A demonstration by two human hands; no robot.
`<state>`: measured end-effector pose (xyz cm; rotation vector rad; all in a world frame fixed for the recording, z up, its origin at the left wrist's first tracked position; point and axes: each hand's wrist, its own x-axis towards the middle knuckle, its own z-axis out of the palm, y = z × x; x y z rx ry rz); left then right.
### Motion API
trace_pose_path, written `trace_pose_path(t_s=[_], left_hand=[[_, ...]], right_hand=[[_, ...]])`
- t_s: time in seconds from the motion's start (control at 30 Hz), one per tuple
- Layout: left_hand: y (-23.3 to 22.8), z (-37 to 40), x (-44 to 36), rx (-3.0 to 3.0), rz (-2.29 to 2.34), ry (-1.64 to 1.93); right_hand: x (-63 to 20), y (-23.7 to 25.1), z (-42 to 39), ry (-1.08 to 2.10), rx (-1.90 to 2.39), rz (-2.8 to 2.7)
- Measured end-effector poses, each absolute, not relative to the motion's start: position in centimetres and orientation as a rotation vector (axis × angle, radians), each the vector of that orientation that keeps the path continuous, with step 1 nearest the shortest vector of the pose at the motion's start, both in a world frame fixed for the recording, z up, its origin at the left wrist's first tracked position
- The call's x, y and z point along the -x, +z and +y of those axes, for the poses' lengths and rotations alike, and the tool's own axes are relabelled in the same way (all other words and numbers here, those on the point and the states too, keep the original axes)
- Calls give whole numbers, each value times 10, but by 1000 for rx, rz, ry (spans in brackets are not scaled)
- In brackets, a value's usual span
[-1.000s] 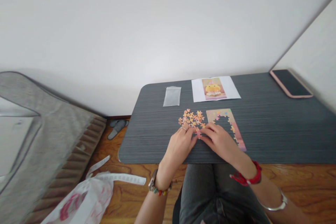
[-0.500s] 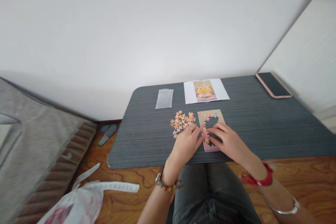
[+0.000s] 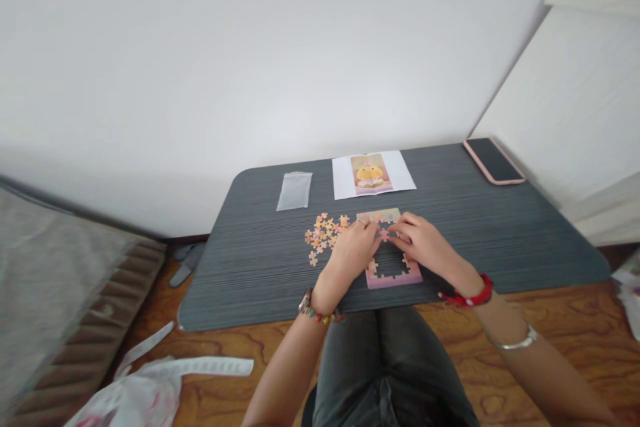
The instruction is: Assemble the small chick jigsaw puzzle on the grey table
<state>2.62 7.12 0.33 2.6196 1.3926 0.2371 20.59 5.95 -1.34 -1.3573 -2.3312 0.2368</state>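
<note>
A pink jigsaw piece (image 3: 385, 235) sits between the fingertips of both hands, over the open middle of the jigsaw's edge (image 3: 395, 280). My left hand (image 3: 354, 245) pinches toward it from the left, fingers closed. From the right, my right hand (image 3: 423, 243) has thumb and fingertips closed at the piece's other side. Jigsaw border pieces form a pink and tan rectangle around a dark gap; the hands cover parts of its sides. Loose jigsaw pieces (image 3: 321, 235) lie heaped beside my left hand, some hidden by it.
Behind the jigsaw lies a white sheet with a printed yellow character (image 3: 370, 175). A clear plastic bag (image 3: 295, 191) is left of it, on the dark table (image 3: 240, 280). A pink-cased phone (image 3: 494, 161) rests at the back right by the wall. Slippers (image 3: 186, 263) are on the floor.
Both hands have moved from the jigsaw's lower part toward its upper part, with the pink piece between their fingertips. The whole view has shifted slightly.
</note>
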Motion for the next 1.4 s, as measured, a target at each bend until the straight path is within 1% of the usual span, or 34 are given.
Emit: trace_pose_path(t_s=[0.33, 0.77, 1.4], left_hand=[[-6, 92, -40, -2564, 1576, 104], [-12, 86, -40, -2484, 1588, 225], [-16, 76, -44, -2543, 1648, 122]], right_hand=[[-206, -18, 94, 231, 1419, -2507], [-203, -15, 90, 135, 1496, -2562], [-192, -15, 76, 17, 1526, -2685]])
